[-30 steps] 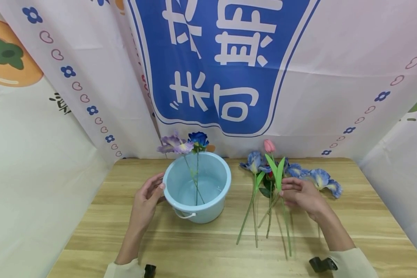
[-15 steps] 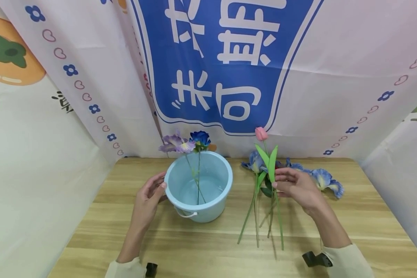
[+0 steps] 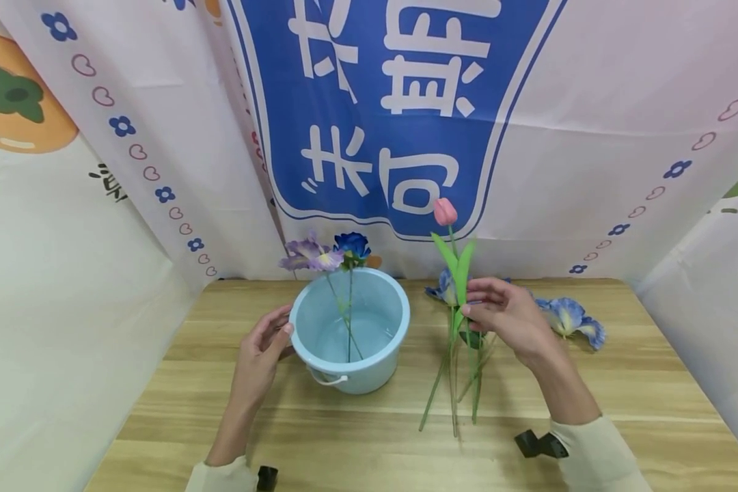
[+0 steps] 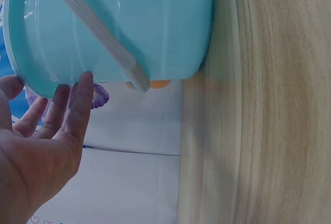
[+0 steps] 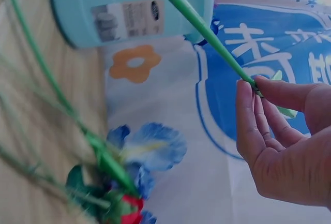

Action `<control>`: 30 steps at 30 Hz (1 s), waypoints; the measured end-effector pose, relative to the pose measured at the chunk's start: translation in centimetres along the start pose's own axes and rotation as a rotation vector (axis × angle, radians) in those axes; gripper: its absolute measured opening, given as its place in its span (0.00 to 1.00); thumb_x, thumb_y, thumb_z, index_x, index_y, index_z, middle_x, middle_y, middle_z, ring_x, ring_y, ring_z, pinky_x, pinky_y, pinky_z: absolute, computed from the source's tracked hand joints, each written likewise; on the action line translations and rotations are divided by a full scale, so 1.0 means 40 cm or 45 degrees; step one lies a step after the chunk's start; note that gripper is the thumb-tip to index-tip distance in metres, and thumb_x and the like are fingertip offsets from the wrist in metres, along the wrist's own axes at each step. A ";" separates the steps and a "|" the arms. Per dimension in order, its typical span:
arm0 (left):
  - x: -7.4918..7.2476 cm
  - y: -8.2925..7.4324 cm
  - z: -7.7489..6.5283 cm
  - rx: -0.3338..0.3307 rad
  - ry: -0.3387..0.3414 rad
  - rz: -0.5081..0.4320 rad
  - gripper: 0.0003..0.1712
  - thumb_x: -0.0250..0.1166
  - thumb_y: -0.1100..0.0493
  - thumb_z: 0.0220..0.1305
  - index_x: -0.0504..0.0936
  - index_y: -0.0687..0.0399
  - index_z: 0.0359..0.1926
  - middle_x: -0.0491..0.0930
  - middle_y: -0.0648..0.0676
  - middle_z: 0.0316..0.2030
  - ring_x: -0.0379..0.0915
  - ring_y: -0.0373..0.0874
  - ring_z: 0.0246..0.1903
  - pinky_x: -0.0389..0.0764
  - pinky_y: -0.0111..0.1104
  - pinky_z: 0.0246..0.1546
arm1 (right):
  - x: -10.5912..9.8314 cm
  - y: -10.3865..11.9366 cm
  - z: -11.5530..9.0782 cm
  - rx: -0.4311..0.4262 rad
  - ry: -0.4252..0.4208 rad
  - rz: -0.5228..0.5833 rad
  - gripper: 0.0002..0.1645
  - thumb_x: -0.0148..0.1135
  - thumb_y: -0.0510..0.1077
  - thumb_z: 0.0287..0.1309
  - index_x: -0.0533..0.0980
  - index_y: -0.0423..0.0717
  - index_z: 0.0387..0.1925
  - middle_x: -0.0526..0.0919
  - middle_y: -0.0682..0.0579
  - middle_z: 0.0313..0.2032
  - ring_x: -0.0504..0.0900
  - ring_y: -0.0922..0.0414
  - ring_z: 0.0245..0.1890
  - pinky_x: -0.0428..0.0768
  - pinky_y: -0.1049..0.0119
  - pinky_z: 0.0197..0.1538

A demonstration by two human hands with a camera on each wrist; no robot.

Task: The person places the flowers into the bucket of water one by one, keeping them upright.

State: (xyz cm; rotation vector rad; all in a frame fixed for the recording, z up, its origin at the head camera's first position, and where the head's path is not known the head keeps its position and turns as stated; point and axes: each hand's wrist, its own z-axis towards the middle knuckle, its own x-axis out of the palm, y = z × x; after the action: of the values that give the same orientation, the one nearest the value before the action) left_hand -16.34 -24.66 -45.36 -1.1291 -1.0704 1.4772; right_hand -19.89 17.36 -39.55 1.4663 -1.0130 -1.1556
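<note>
My left hand (image 3: 260,355) holds the light blue bucket (image 3: 369,379) at its left side, thumb at the rim and fingertips against the outer wall (image 4: 150,27). Inside the bucket stand a purple iris (image 3: 310,254) and a blue rose (image 3: 352,244), their stems crossing. My right hand (image 3: 510,321) pinches the green stem (image 5: 201,25) of a pink tulip (image 3: 445,212) between thumb and fingers, bloom up, above the table. Under it lie a blue iris (image 5: 155,146), a red rose (image 5: 130,209) and green stems, partly hidden by the hand.
Another blue iris (image 3: 568,318) lies to the right of my right hand on the wooden table (image 3: 344,444). A printed cloth (image 3: 566,191) hangs behind the table's back edge. The bucket's white handle (image 3: 329,380) hangs at its front.
My right hand has lifted the pink tulip off the other flowers and carried it left, toward the bucket. The left hand and the bucket have stayed in place.
</note>
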 end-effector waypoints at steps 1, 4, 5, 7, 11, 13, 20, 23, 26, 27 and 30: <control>0.000 0.001 0.000 0.002 0.003 -0.006 0.24 0.60 0.59 0.82 0.75 0.62 0.73 0.83 0.57 0.59 0.85 0.35 0.54 0.93 0.30 0.52 | 0.005 0.008 0.003 -0.013 -0.002 0.005 0.31 0.68 0.37 0.71 0.71 0.35 0.71 0.80 0.37 0.60 0.88 0.59 0.49 0.94 0.58 0.56; -0.001 0.004 0.001 0.000 0.016 -0.031 0.24 0.60 0.60 0.82 0.74 0.62 0.73 0.84 0.54 0.57 0.85 0.35 0.53 0.93 0.32 0.51 | 0.021 0.032 0.013 -0.050 -0.018 0.013 0.31 0.69 0.37 0.70 0.72 0.35 0.70 0.81 0.37 0.59 0.89 0.59 0.48 0.94 0.57 0.55; -0.001 0.005 0.001 -0.001 0.017 -0.036 0.24 0.60 0.60 0.82 0.74 0.62 0.73 0.84 0.52 0.57 0.86 0.35 0.52 0.94 0.32 0.51 | 0.026 0.040 0.017 -0.063 -0.023 0.018 0.31 0.69 0.37 0.70 0.72 0.36 0.70 0.82 0.37 0.59 0.89 0.59 0.47 0.94 0.58 0.55; -0.001 0.005 0.001 -0.005 0.015 -0.036 0.24 0.60 0.60 0.82 0.74 0.62 0.73 0.84 0.51 0.57 0.86 0.35 0.52 0.94 0.32 0.50 | 0.036 0.056 0.024 -0.090 -0.032 0.027 0.31 0.70 0.37 0.70 0.72 0.36 0.70 0.82 0.36 0.59 0.89 0.59 0.47 0.94 0.59 0.54; -0.002 0.005 0.001 -0.009 0.011 -0.030 0.24 0.60 0.59 0.82 0.75 0.61 0.73 0.83 0.53 0.58 0.85 0.35 0.53 0.94 0.32 0.50 | 0.055 0.087 0.039 -0.121 -0.045 0.057 0.30 0.69 0.37 0.70 0.73 0.37 0.70 0.82 0.37 0.60 0.89 0.58 0.48 0.94 0.62 0.51; -0.002 0.005 0.001 -0.010 0.010 -0.029 0.24 0.60 0.59 0.82 0.75 0.61 0.73 0.83 0.55 0.58 0.85 0.35 0.53 0.94 0.32 0.50 | 0.065 0.100 0.045 -0.129 -0.055 0.070 0.30 0.69 0.37 0.71 0.73 0.38 0.70 0.82 0.39 0.60 0.89 0.59 0.48 0.94 0.62 0.51; -0.004 0.009 0.003 -0.004 0.023 -0.025 0.25 0.60 0.59 0.82 0.74 0.62 0.74 0.84 0.48 0.57 0.85 0.35 0.54 0.93 0.32 0.51 | 0.101 0.142 0.067 -0.157 -0.083 0.110 0.28 0.69 0.36 0.70 0.74 0.41 0.69 0.82 0.43 0.57 0.89 0.56 0.48 0.95 0.61 0.49; -0.004 0.007 0.002 -0.004 0.021 -0.026 0.25 0.60 0.59 0.82 0.74 0.62 0.74 0.84 0.51 0.58 0.85 0.35 0.54 0.94 0.32 0.51 | 0.110 0.161 0.076 -0.169 -0.089 0.115 0.28 0.69 0.37 0.70 0.74 0.42 0.69 0.82 0.43 0.58 0.89 0.55 0.49 0.95 0.60 0.50; -0.004 0.004 0.002 -0.006 0.017 -0.024 0.25 0.60 0.59 0.82 0.74 0.62 0.74 0.83 0.55 0.59 0.85 0.35 0.54 0.93 0.32 0.51 | 0.119 0.182 0.083 -0.191 -0.097 0.118 0.28 0.70 0.37 0.70 0.74 0.43 0.68 0.82 0.42 0.58 0.89 0.56 0.48 0.95 0.61 0.49; -0.003 0.004 0.002 -0.005 0.015 -0.023 0.25 0.60 0.59 0.82 0.74 0.62 0.73 0.83 0.57 0.60 0.85 0.35 0.54 0.93 0.32 0.51 | 0.122 0.188 0.085 -0.199 -0.102 0.124 0.28 0.70 0.37 0.70 0.75 0.43 0.68 0.82 0.43 0.58 0.89 0.55 0.48 0.95 0.61 0.49; -0.003 0.004 0.002 -0.002 0.015 -0.029 0.24 0.60 0.60 0.82 0.75 0.62 0.73 0.82 0.59 0.60 0.85 0.35 0.54 0.94 0.32 0.51 | 0.132 0.206 0.093 -0.227 -0.119 0.154 0.27 0.70 0.36 0.70 0.76 0.43 0.67 0.83 0.44 0.56 0.89 0.54 0.49 0.95 0.60 0.50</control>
State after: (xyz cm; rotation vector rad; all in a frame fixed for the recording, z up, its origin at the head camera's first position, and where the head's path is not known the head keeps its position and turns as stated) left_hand -16.42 -24.80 -45.48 -1.1220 -1.0729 1.4504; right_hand -22.77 10.07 -32.60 1.2049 -1.0203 -1.2033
